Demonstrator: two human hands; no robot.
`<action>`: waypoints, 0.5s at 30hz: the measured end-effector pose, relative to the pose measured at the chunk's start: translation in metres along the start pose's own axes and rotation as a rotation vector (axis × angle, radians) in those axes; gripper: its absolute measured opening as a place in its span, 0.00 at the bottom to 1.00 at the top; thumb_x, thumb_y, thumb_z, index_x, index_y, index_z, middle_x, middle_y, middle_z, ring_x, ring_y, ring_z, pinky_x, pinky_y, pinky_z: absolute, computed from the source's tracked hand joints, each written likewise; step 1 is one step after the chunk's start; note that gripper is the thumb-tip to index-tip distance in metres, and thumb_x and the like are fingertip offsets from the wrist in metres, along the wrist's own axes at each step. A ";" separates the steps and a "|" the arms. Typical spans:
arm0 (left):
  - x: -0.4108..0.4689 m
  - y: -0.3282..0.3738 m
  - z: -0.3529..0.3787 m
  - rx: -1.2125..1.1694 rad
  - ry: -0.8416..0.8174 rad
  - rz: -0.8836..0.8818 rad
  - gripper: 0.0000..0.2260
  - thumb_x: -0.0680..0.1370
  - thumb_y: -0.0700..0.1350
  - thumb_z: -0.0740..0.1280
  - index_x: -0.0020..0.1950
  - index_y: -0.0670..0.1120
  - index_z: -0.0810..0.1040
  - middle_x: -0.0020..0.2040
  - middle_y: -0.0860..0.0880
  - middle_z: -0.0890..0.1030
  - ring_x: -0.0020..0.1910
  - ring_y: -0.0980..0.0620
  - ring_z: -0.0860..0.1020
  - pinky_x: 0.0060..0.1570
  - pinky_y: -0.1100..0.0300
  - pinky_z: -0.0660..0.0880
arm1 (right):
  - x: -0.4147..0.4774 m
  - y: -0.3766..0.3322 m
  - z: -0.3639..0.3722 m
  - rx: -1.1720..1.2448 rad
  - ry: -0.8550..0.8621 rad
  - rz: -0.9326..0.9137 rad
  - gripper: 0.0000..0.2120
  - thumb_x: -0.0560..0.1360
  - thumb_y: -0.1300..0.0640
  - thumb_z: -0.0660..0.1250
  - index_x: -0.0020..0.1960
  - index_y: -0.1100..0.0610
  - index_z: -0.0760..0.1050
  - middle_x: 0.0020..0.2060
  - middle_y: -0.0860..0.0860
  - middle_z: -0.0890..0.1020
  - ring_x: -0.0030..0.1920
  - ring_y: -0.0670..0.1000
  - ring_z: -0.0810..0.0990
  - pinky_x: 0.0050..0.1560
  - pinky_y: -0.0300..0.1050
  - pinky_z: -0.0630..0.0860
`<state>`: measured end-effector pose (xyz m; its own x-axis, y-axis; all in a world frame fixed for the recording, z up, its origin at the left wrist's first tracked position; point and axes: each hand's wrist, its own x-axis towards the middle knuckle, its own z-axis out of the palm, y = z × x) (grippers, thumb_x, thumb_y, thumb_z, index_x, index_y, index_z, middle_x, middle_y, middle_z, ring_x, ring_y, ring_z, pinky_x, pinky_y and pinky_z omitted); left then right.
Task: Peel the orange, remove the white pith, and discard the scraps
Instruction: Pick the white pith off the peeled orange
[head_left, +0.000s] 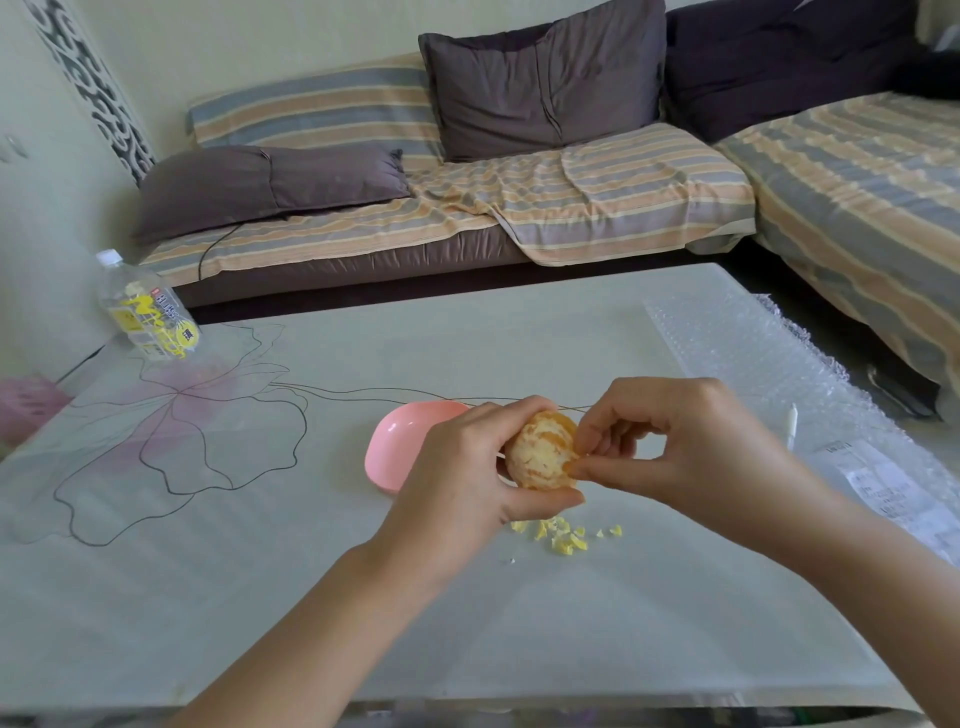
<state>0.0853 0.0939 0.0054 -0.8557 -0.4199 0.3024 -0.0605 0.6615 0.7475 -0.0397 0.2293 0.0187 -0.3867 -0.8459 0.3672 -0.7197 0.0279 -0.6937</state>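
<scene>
Orange (540, 457) held in left grip (462, 473); right grip (685, 441) pinches its surface.

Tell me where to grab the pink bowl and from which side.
Grip the bowl by its left rim, coming from the left: that edge is bare, while the left hand holding the orange covers its right side.

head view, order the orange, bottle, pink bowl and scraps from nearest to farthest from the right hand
1. orange: touching the right hand at its fingertips.
2. scraps: lying just below, toward the left.
3. pink bowl: left, behind the left hand.
4. bottle: far left corner.
</scene>
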 end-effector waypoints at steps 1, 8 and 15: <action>-0.001 0.000 0.000 -0.001 -0.007 0.008 0.22 0.62 0.45 0.81 0.53 0.55 0.80 0.42 0.56 0.78 0.44 0.59 0.75 0.42 0.65 0.76 | -0.001 0.000 -0.001 -0.010 -0.015 -0.008 0.08 0.65 0.58 0.77 0.36 0.49 0.79 0.35 0.43 0.80 0.35 0.46 0.78 0.37 0.34 0.74; -0.002 0.007 -0.002 -0.077 -0.019 -0.005 0.21 0.61 0.43 0.81 0.51 0.54 0.80 0.45 0.56 0.78 0.41 0.57 0.76 0.42 0.63 0.78 | -0.003 -0.002 0.000 -0.104 0.016 -0.131 0.05 0.65 0.57 0.71 0.37 0.50 0.75 0.35 0.45 0.76 0.37 0.46 0.74 0.37 0.31 0.70; -0.004 0.013 -0.004 -0.096 -0.012 -0.013 0.15 0.63 0.44 0.80 0.47 0.51 0.82 0.39 0.52 0.79 0.35 0.57 0.75 0.38 0.59 0.79 | -0.003 -0.006 0.006 -0.154 0.115 -0.159 0.06 0.64 0.60 0.69 0.39 0.52 0.76 0.32 0.42 0.75 0.36 0.44 0.74 0.36 0.30 0.71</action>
<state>0.0901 0.1019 0.0159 -0.8611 -0.4203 0.2860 -0.0225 0.5935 0.8045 -0.0305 0.2286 0.0177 -0.3188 -0.7801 0.5383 -0.8526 -0.0120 -0.5224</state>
